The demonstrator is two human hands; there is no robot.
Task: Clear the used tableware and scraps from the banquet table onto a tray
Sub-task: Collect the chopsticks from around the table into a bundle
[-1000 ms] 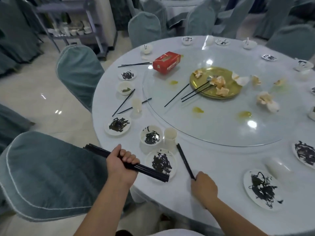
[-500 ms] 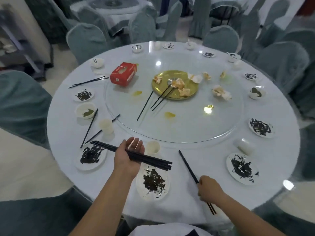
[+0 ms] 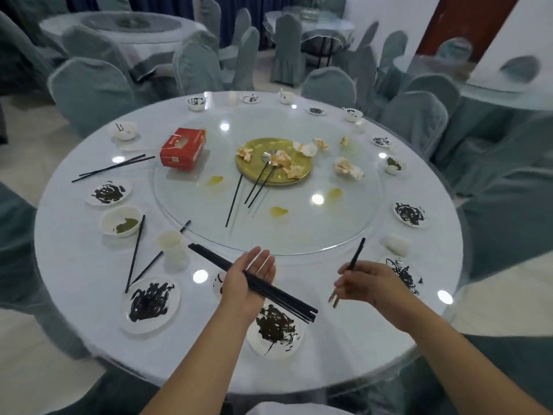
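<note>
My left hand (image 3: 250,283) lies palm up over the near edge of the round table (image 3: 344,348), fingers straight. A bundle of black chopsticks (image 3: 287,301) rests across its palm. My right hand (image 3: 368,284) pinches a pair of black chopsticks (image 3: 357,254) and holds them off the table, tips pointing away. A smeared plate (image 3: 276,327) sits below the bundle, another plate (image 3: 151,304) to its left. Loose chopsticks (image 3: 134,254) lie by a cup (image 3: 172,245) and a bowl (image 3: 121,220). No tray is in view.
The glass turntable (image 3: 299,229) carries a gold plate (image 3: 269,175) with scraps, more chopsticks (image 3: 235,202), a red tissue box (image 3: 183,148) and crumpled napkins (image 3: 348,169). Small plates and bowls ring the table's edge. Covered chairs stand all around.
My right hand has lifted the pair of chopsticks off the table. My left hand has turned palm up and straightened its fingers under the bundle. The view has shifted right.
</note>
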